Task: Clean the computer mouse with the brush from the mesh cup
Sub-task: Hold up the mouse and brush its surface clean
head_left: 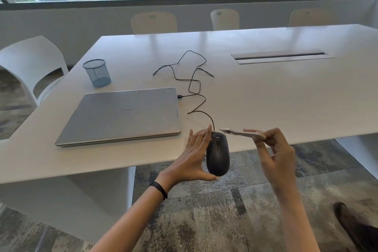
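My left hand holds a black wired computer mouse upright in the air at the table's front edge, thumb under its rear end and fingertips at its front. My right hand pinches the handle of a small flat brush. The brush points left, and its blurred bristle tip hovers just above the mouse's front end, close to it. The blue mesh cup stands at the left on the white table and looks empty. The mouse's black cable loops across the table.
A closed silver laptop lies left of my hands, with the mouse cable plugged into its right side. A cable hatch is set in the table at the back right. White chairs stand at the left and behind the table. A shoe shows at the lower right.
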{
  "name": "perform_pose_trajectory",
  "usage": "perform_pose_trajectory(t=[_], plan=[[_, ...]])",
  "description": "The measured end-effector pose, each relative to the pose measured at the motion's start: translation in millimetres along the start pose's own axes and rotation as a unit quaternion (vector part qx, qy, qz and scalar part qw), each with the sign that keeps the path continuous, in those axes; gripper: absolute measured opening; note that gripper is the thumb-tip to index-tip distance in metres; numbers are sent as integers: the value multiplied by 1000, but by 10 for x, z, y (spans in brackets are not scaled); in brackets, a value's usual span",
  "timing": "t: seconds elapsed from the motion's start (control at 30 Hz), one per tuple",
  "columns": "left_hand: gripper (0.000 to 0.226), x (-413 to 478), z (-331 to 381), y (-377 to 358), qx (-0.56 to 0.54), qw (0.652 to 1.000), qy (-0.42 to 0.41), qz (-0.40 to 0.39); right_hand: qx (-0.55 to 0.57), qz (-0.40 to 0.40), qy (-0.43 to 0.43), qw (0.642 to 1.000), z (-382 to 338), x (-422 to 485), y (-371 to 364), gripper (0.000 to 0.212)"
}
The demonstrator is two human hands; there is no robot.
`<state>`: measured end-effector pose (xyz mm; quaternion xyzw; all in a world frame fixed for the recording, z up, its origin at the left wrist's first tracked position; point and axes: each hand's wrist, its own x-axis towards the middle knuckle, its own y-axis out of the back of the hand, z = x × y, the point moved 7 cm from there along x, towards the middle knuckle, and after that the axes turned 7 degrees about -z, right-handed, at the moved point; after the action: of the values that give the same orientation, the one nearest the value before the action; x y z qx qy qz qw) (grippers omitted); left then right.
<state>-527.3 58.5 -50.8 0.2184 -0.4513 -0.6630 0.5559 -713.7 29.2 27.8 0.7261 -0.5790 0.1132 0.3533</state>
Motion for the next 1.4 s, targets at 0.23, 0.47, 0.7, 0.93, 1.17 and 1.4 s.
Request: perform_pose_trajectory(t=[0.23, 0.47, 0.7, 0.93, 1.17, 1.4], plan=[[136, 0, -56, -4, 1, 1000, 5, -1, 10, 17, 9, 1000, -62, 53, 55, 13], [135, 25, -55, 23, 9, 1000, 0, 3, 22, -26, 0, 999, -12, 55, -17, 17], [135, 19, -90, 31, 4, 1000, 6, 2, 20, -29, -8, 999, -46, 40, 34, 11], [135, -7, -116, 44, 4, 1000, 3, 7, 77, -85, -33, 993, 45, 25, 73, 13], [136, -11, -102, 47, 1, 1000, -4, 5, 105, -133, -50, 984, 71, -5, 19, 10], [137, -23, -85, 33, 1, 1000, -4, 3, 112, -152, -57, 980, 16, -29, -62, 18]])
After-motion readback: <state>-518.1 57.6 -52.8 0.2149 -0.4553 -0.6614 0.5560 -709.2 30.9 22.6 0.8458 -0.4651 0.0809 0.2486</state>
